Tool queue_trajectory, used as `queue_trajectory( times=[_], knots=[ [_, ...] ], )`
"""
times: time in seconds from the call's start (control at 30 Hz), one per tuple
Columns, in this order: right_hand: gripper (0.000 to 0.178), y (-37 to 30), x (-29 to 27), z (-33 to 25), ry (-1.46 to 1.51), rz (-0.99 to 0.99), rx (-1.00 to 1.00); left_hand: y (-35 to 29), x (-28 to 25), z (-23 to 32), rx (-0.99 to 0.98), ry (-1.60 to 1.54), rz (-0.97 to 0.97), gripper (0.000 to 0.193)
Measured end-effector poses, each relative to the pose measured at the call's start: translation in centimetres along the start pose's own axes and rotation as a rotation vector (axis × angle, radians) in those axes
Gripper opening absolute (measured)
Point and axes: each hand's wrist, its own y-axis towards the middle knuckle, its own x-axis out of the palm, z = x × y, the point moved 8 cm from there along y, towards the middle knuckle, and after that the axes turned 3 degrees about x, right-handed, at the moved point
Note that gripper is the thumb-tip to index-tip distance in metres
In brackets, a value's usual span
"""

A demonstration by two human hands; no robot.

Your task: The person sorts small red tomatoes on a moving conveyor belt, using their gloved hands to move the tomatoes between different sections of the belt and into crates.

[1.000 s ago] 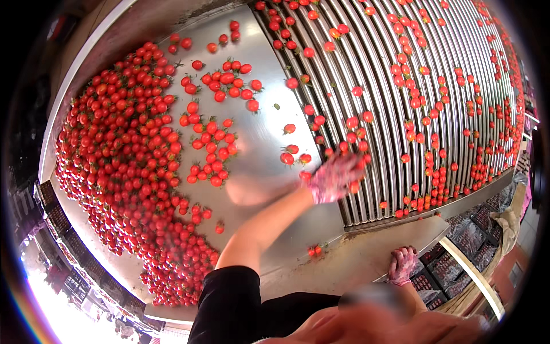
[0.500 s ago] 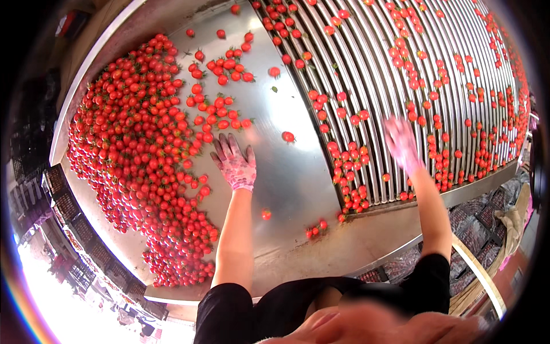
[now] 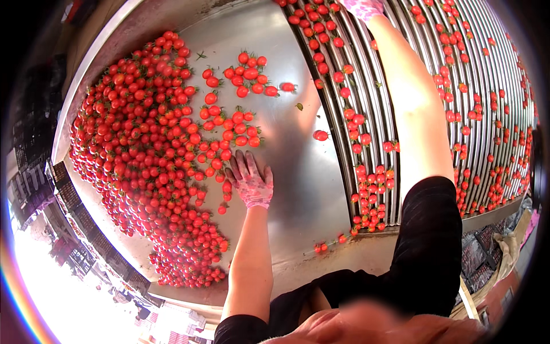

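A large heap of small red tomatoes (image 3: 137,132), many with green stems, lies on the left side of a shiny steel table (image 3: 298,195). My left hand (image 3: 252,182), in a pink patterned glove with darkened fingers, is spread palm down beside the heap's right edge. Its fingertips are close to a loose cluster of tomatoes (image 3: 239,131), and it holds nothing. My right arm stretches far across the steel rollers (image 3: 381,123). At the upper edge, my gloved right hand (image 3: 365,7) is cut off, its fingers mostly out of the picture. Rows of tomatoes (image 3: 372,189) rest on the rollers.
The table's raised metal rim (image 3: 74,97) curves along the left. A single tomato (image 3: 320,135) and a small leaf (image 3: 299,106) lie between heap and rollers. Dark crates (image 3: 69,209) stand at the lower left, and more crates (image 3: 478,258) are below the rollers at right.
My right hand has swung up and away over the rollers to the upper edge. My left hand sits slightly lower in the picture. The whole view has shifted, and roller tomatoes have changed places.
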Motion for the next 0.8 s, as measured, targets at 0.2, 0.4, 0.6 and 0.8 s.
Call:
queue_trajectory(
  times=[0.2,0.4,0.6,0.8],
  knots=[
    [0.066,-9.2,4.3,-5.6,-0.199,0.018,-0.626,-0.3,0.2,-0.4,0.016,0.012,0.051,0.067],
    [0.063,-28.6,2.2,4.4,0.111,-0.221,-0.68,0.2,0.2,0.2,0.042,0.012,0.095,0.066],
    [0.06,-45.2,-4.5,12.7,0.052,-0.329,-0.448,-0.5,0.3,0.3,0.079,0.082,0.15,0.064],
    [0.029,-56.1,-1.8,17.9,-0.202,-0.798,-0.133,-0.4,-0.3,1.0,0.042,0.109,0.08,0.063]
  ],
)
